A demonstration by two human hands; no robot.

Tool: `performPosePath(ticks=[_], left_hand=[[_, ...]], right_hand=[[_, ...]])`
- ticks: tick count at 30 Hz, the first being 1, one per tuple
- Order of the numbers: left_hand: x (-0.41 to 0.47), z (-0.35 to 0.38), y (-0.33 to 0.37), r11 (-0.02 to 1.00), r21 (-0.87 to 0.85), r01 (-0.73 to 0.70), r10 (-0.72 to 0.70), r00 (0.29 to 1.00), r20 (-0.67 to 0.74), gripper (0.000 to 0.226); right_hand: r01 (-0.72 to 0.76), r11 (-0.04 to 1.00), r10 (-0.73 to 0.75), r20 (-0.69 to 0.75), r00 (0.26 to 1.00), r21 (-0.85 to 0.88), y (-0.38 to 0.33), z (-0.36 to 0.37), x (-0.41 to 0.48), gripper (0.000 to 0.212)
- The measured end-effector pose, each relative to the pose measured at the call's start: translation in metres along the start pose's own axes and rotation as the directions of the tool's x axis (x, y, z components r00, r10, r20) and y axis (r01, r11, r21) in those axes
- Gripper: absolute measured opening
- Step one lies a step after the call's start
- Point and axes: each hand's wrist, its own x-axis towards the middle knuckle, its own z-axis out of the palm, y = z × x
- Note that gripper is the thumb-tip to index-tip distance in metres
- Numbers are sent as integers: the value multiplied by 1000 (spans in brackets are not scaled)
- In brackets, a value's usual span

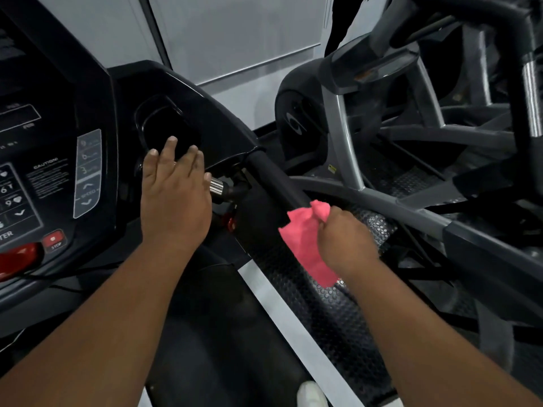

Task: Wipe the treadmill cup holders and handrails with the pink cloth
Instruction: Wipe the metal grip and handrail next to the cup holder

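The right hand (346,239) has its fingers closed on the pink cloth (308,245), bunched against the lower end of the black handrail (279,180), though actual contact looks likely rather than certain. Up the handrail, the left hand (173,195) lies flat, fingers together, over the near edge of the cup holder (158,118).

Head view: worn on the person's head, wide-angle.
Facing: forward and down over treadmill console (58,171) and right handrail (276,183).
Range: close, both forearms fill the foreground.
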Motion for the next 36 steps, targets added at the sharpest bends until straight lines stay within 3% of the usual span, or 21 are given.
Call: performPosePath(ticks=[6, 10, 12, 15, 16, 19, 23, 26, 36], left_hand=[[0, 1, -1, 1000, -1, -4, 4, 1000, -13, 48], [1, 2, -1, 1000, -5, -3, 3, 1000, -23, 48], [0, 3, 0, 1000, -7, -5, 5, 1000, -18, 48], [0, 0, 0, 1000, -11, 4, -5, 1000, -15, 47], [0, 0, 0, 1000, -16, 6, -7, 1000, -13, 47], [0, -1, 0, 1000, -18, 6, -6, 1000, 0, 48], [1, -1, 1, 1000, -24, 3, -3, 1000, 2, 47], [0, -1, 1, 1000, -22, 9, -9, 1000, 1, 48], [1, 1, -2, 1000, -2, -9, 9, 1000, -13, 48]], right_hand=[[123, 972, -136, -52, 989, -199, -19, 17, -35, 74], [109, 994, -109, -14, 994, -28, -22, 8, 2, 50], [18, 995, -28, 109, 994, 98, -18, -4, 27, 41], [-68, 991, 38, 246, 968, 113, -10, -14, 31, 57], [-75, 991, 48, 231, 972, 110, -7, -15, 25, 60], [-35, 999, 34, 82, 996, 22, -1, -8, -12, 42], [156, 960, -164, -12, 986, -232, -9, 16, -48, 82], [161, 942, -185, -57, 981, -293, -16, 31, -39, 76], [247, 904, -269, -17, 963, -350, -24, 27, -44, 76]])
